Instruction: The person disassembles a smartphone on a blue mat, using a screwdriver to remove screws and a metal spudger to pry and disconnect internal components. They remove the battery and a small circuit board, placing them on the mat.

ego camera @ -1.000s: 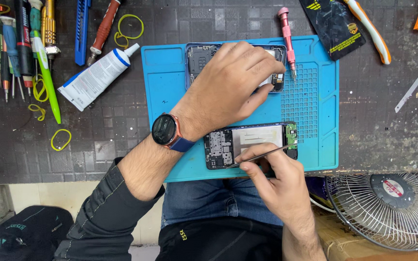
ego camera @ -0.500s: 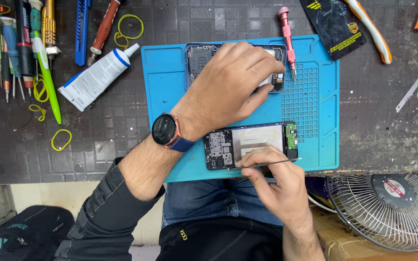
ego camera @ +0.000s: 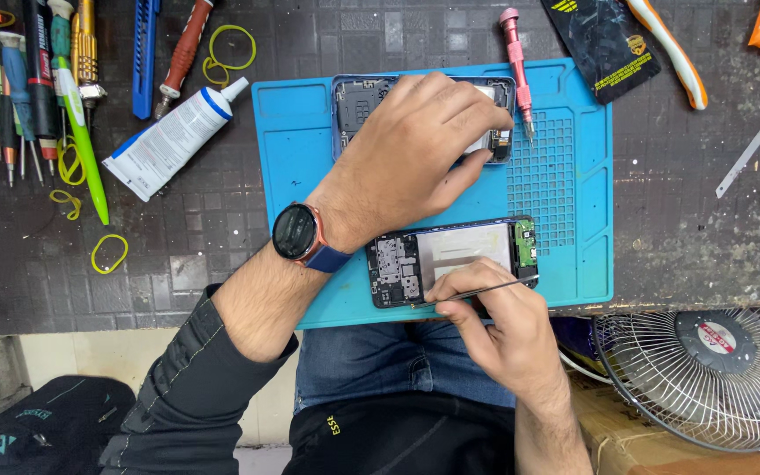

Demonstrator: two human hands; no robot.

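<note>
My left hand (ego camera: 415,149) is spread flat over the phone frame (ego camera: 358,101) at the top of the blue mat (ego camera: 301,167), fingers pressing down near its right end, not really gripping it, more pinning it. My right hand (ego camera: 494,317) is pinched shut on tweezers (ego camera: 485,288), tips pointing right along the bottom edge of the opened phone (ego camera: 450,259), which lies flat near the mat's front edge with its boards showing. A pink screwdriver (ego camera: 517,62) sits just right of the frame. Off to the left on the bench (ego camera: 222,229) there's a glue tube (ego camera: 169,141), a row of tools (ego camera: 28,79) and some yellow rubber bands (ego camera: 109,253). A small fan (ego camera: 705,374) sits below the bench edge by my right knee.
</note>
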